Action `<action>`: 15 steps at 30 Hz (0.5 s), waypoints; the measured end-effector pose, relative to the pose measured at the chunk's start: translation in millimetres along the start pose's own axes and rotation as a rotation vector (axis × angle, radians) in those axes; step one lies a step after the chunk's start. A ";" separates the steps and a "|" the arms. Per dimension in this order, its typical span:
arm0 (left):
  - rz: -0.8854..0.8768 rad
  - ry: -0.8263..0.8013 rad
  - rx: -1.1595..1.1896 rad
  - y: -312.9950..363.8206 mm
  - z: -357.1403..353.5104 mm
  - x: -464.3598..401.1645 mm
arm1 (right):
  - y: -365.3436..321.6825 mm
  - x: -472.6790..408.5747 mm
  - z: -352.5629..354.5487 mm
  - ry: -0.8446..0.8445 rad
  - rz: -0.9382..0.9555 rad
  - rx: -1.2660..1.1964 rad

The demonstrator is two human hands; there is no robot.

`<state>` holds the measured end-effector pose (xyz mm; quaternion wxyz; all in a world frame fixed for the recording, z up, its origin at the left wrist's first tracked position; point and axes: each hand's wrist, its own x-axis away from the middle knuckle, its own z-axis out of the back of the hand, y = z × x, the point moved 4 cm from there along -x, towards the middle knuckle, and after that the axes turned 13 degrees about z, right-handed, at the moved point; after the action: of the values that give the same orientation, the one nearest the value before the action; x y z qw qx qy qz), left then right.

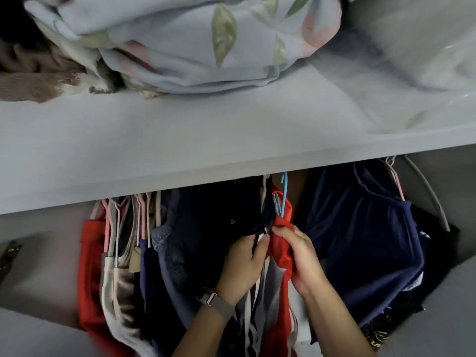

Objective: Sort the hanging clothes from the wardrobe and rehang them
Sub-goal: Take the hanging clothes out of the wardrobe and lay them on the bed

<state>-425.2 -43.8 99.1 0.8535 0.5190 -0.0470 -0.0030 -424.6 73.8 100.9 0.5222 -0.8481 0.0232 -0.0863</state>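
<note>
A: Where are the hands?

B: Both are under the front edge of the wardrobe shelf (180,155), in among the hanging clothes. The left hand (243,264), with a grey watch (216,301) on its wrist, pinches a dark navy garment (260,222) between thumb and fingertips. The right hand (300,256) has its fingers curled round a red garment (279,249), which hangs on a light blue hanger (282,199).

A: And the rest of the clothes?

B: Toward the left end hang a red piece (90,274), a pale one and some denim (175,258) on pink and white hangers (123,220). Toward the right end hangs a navy dress (360,240).

A: On top of the shelf?

B: A folded floral quilt (193,39) lies at the back, with a brown furry fabric (38,76) at the back left corner.
</note>
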 end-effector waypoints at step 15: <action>0.008 -0.215 -0.052 22.5 -39.0 18.3 | -20.8 -9.7 60.2 -0.016 0.005 0.437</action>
<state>-404.7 0.1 102.6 0.8568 0.4930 -0.1403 -0.0566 -424.9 137.5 91.8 0.6942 -0.7152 0.0018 -0.0815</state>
